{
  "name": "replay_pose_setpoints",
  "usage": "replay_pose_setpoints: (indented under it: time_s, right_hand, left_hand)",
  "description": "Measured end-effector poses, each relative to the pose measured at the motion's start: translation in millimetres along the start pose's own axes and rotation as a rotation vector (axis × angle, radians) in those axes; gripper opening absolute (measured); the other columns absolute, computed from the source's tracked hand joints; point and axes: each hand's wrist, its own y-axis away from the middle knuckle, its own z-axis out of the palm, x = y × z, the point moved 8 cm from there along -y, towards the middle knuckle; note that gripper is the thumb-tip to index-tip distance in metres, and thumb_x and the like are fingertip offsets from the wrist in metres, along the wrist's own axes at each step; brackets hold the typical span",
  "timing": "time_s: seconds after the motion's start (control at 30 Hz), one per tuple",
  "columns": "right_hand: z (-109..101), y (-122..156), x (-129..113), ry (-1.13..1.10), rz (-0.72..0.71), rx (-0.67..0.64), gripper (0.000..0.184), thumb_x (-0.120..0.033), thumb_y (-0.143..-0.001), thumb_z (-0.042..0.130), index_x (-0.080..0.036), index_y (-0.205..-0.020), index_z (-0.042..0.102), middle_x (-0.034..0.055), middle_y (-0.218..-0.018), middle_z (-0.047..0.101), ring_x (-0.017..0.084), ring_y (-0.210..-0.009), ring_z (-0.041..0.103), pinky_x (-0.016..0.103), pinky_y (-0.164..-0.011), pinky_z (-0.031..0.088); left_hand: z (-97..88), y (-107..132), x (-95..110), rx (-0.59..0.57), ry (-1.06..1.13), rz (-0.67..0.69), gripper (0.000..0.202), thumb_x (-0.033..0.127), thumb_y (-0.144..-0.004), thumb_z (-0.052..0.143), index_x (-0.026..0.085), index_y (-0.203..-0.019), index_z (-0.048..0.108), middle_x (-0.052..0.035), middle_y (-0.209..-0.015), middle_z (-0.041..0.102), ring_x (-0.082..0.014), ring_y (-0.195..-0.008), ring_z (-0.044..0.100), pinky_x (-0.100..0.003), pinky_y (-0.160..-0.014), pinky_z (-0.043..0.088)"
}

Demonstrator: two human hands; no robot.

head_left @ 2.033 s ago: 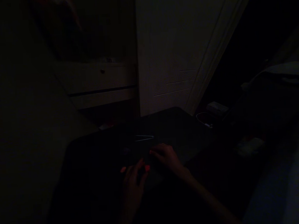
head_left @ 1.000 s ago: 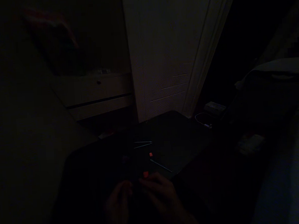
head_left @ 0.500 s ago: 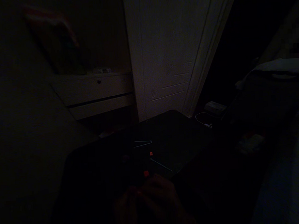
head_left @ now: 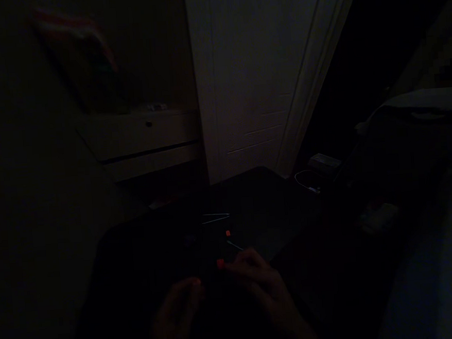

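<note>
The scene is very dark. My left hand [head_left: 177,309] is above the near part of the black table [head_left: 259,198], its thumb and fingers pinched together. A faint orange-red glint shows at its fingertips; I cannot make out what is there. To its right, my right hand [head_left: 265,285] has its fingers stretched out towards a small glowing red block [head_left: 220,263]. The fingertips are at the block's right edge; contact is unclear. Just beyond lies a thin stick [head_left: 235,245], partly covered by the right hand. Farther back are a smaller red block [head_left: 228,233] and a thin V-shaped pair of tweezers [head_left: 216,218].
A drawer unit [head_left: 169,129] stands behind the table at left, beside a pale door [head_left: 243,85]. On the floor at right are a white cable [head_left: 304,177] and a box [head_left: 324,161]. A pale draped surface [head_left: 442,268] runs along the right edge.
My hands were together and have parted. The left hand has moved left; the right has moved slightly right and up, now covering part of the stick.
</note>
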Motion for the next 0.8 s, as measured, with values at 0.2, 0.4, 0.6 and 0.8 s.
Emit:
replay_pose_setpoints:
  time_s: [0.2, 0.4, 0.6, 0.8]
  right_hand:
    - [8, 10, -3, -0.024, -0.034, -0.052, 0.027, -0.040, -0.107, 0.060, -0.045, -0.127, 0.078, 0.0056, -0.126, 0.055, 0.020, -0.110, 0.061, 0.036, -0.100, 0.055]
    - [15, 13, 2, 0.033, 0.007, -0.060, 0.035, -0.026, -0.101, 0.068, -0.043, -0.130, 0.077, 0.0066, -0.137, 0.051, 0.021, -0.115, 0.059, 0.039, -0.103, 0.055]
    - [19, 15, 4, -0.007, 0.030, -0.078, 0.043, -0.019, -0.096, 0.071, -0.044, -0.130, 0.077, 0.0051, -0.143, 0.047, 0.019, -0.113, 0.060, 0.039, -0.108, 0.053]
    - [18, 13, 2, -0.024, 0.037, -0.070, 0.044, -0.017, -0.092, 0.074, -0.042, -0.127, 0.079, 0.0060, -0.141, 0.045, 0.018, -0.109, 0.060, 0.039, -0.107, 0.053]
  left_hand:
    - [-12.6, -8, -6, 0.073, 0.029, -0.032, 0.076, 0.080, -0.043, 0.088, 0.018, -0.087, 0.080, -0.0121, -0.090, 0.084, -0.0319, -0.082, 0.079, -0.039, -0.074, 0.065]
    - [-12.1, -4, 6, 0.087, -0.003, -0.009, 0.071, 0.078, -0.046, 0.088, 0.019, -0.084, 0.081, -0.0116, -0.086, 0.084, -0.0327, -0.079, 0.079, -0.041, -0.073, 0.065]
    - [-10.7, -5, -1, 0.078, 0.020, -0.054, 0.072, 0.077, -0.042, 0.089, 0.019, -0.084, 0.080, -0.0124, -0.092, 0.084, -0.0348, -0.089, 0.079, -0.042, -0.077, 0.065]
    - [-11.4, -7, 2, 0.083, 0.013, -0.039, 0.070, 0.076, -0.044, 0.088, 0.019, -0.084, 0.080, -0.0117, -0.092, 0.084, -0.0341, -0.089, 0.079, -0.043, -0.080, 0.065]
